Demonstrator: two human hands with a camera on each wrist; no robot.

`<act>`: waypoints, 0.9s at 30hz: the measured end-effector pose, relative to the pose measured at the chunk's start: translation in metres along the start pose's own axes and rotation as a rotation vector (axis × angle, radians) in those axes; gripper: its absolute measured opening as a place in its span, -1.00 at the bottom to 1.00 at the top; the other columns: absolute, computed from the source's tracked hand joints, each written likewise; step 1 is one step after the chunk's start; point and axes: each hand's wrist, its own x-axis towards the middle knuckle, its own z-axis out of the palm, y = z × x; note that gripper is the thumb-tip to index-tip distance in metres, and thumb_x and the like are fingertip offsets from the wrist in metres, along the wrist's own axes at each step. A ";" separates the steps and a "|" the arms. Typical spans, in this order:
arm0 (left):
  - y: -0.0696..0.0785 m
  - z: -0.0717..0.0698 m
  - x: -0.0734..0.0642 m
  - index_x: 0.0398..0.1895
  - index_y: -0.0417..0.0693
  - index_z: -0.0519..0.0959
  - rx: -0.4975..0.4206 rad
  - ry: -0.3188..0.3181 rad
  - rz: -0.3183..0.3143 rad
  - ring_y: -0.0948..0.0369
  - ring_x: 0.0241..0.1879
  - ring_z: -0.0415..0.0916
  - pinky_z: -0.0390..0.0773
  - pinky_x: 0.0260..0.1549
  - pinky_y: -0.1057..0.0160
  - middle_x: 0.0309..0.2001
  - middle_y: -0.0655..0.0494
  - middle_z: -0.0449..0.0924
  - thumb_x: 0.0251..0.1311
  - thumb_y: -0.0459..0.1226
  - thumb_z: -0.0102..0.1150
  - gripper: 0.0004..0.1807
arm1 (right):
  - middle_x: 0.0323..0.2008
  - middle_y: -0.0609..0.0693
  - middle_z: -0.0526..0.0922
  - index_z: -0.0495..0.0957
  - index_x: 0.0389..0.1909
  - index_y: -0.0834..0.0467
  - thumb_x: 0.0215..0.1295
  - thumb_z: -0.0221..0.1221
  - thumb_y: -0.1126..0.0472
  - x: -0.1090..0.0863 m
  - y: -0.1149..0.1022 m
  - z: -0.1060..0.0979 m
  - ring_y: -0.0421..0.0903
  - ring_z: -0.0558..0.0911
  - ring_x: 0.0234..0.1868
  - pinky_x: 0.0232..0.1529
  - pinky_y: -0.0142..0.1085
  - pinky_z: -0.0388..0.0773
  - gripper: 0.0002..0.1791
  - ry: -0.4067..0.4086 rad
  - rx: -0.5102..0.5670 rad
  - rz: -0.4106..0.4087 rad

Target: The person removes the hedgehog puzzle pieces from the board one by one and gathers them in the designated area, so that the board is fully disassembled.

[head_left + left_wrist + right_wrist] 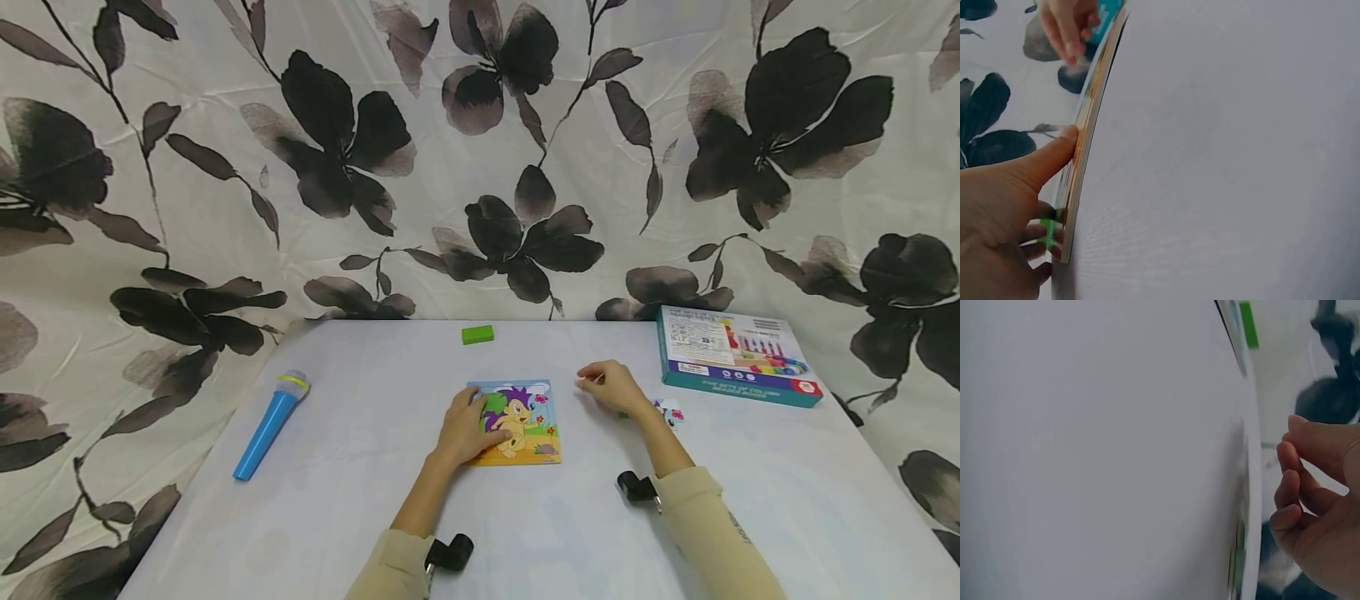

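Note:
A square picture puzzle (536, 421) with a purple-haired cartoon hedgehog lies flat in the middle of the table. My left hand (463, 429) rests on its left side, thumb across the picture and fingers spread toward the upper left edge. In the left wrist view the thumb presses on the face of the board (1088, 134), seen nearly edge-on. To the right of the puzzle, my right hand (618, 390) is raised over the table, thumb and index fingertips together on a small pale piece, mostly hidden. Loose puzzle pieces (670, 412) lie beneath the right wrist, partly covered by it.
A green block (477, 335) sits at the table's back edge. On the left lies a blue toy microphone (270, 429) with a grey head. A teal and white toy box (738, 357) lies at the back right. Flowered cloth (510, 167) hangs behind the white table (555, 533).

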 end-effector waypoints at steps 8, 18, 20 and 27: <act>0.004 0.002 -0.004 0.16 -0.32 0.46 0.025 0.050 -0.026 -0.16 0.24 0.19 0.21 0.24 -0.09 0.23 -0.30 0.26 -0.03 0.06 0.35 -0.22 | -0.39 0.10 0.60 0.56 -0.08 0.43 0.22 0.17 0.33 0.020 -0.034 0.041 -0.12 0.47 -0.41 -0.38 -0.38 0.43 -0.70 -0.082 0.050 -0.102; 0.002 0.005 -0.008 -0.16 -0.29 0.63 0.031 0.185 0.010 -0.06 0.00 0.38 0.47 -0.02 0.02 -0.02 -0.20 0.43 -0.11 0.04 0.42 -0.40 | -0.28 0.14 0.62 0.54 -0.03 0.41 0.21 0.18 0.38 0.035 -0.067 0.083 -0.04 0.57 -0.31 -0.25 -0.28 0.55 -0.69 -0.138 0.017 -0.209; 0.002 0.004 -0.009 -0.21 -0.28 0.64 0.033 0.198 0.013 -0.03 -0.05 0.38 0.48 -0.05 0.04 -0.07 -0.17 0.44 -0.10 0.03 0.42 -0.44 | -0.21 0.17 0.62 0.55 -0.03 0.39 0.20 0.18 0.38 0.039 -0.071 0.090 0.02 0.60 -0.21 -0.15 -0.22 0.57 -0.69 -0.153 0.012 -0.181; 0.001 0.003 -0.012 -0.24 -0.28 0.65 0.045 0.195 0.031 -0.01 -0.11 0.45 0.50 -0.07 0.06 -0.11 -0.14 0.49 -0.07 0.01 0.40 -0.48 | -0.16 0.18 0.60 0.58 -0.05 0.35 0.17 0.26 0.29 0.045 -0.080 0.103 0.05 0.56 -0.08 0.00 -0.14 0.52 -0.66 -0.171 -0.061 -0.117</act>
